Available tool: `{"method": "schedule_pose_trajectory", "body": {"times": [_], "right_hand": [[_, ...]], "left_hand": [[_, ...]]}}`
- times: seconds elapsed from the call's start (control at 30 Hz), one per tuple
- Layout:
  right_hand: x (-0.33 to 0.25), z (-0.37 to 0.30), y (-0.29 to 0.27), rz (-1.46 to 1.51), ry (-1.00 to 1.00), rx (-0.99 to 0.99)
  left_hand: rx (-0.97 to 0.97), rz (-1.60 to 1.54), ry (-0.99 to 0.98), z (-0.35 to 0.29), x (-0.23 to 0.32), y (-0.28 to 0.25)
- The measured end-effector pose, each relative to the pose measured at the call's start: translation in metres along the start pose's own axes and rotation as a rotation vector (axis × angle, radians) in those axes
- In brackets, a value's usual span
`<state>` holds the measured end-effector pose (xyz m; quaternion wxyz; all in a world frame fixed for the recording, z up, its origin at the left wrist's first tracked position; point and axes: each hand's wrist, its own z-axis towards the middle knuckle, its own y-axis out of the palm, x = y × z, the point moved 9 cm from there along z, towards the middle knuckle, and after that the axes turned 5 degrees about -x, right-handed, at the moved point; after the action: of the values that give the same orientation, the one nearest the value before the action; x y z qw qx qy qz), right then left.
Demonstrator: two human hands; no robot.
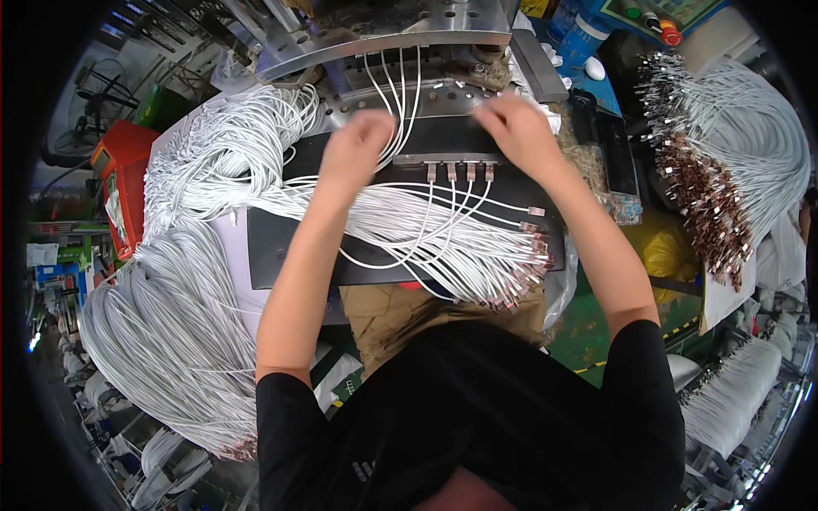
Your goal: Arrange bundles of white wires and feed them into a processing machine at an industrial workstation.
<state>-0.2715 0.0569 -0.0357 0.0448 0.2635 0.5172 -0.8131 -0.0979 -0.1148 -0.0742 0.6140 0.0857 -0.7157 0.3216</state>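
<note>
My left hand (360, 146) is raised with curled fingers beside several white cables (403, 85) that run up into the metal machine (392, 44). Across from it, my right hand (521, 128) hovers near the machine's front plate, fingers bent. Motion smears both hands, so whether anything is in them is hidden. Between them lies a narrow metal holder bar (417, 159). Several cables with clear plugs (452, 173) are lined up in it. Below, a thick bundle of white cables (426, 226) lies over the black work surface (273, 255), its plug ends pointing right.
Coiled white cables (230, 153) heap up at left, above a large hanging bundle (170, 324). A red bin (123, 183) stands further left. At right hang cables with coppery ends (741, 145). A yellow bag (666, 251) lies below. A control box with a red button (671, 36) is at top right.
</note>
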Motion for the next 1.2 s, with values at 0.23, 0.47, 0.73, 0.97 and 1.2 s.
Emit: {"method": "schedule_pose_trajectory", "body": {"times": [0.23, 0.47, 0.73, 0.97, 1.2], "right_hand": [[0.097, 0.150, 0.045, -0.279, -0.201, 0.448], [0.013, 0.164, 0.007, -0.013, 0.063, 0.282], [0.054, 0.147, 0.030, 0.094, 0.109, 0.135], [-0.010, 0.037, 0.019, -0.212, -0.016, -0.043], [-0.013, -0.046, 0.000, -0.010, -0.036, -0.461]], "left_hand": [[-0.121, -0.560, -0.319, 0.048, 0.023, 0.054], [-0.221, -0.333, -0.309, -0.014, 0.022, 0.005], [0.609, 0.000, 0.286, -0.063, 0.086, -0.237], [0.198, 0.415, 0.207, -0.088, 0.062, -0.060], [-0.029, 0.608, 0.709, -0.123, 0.089, 0.091]]}}
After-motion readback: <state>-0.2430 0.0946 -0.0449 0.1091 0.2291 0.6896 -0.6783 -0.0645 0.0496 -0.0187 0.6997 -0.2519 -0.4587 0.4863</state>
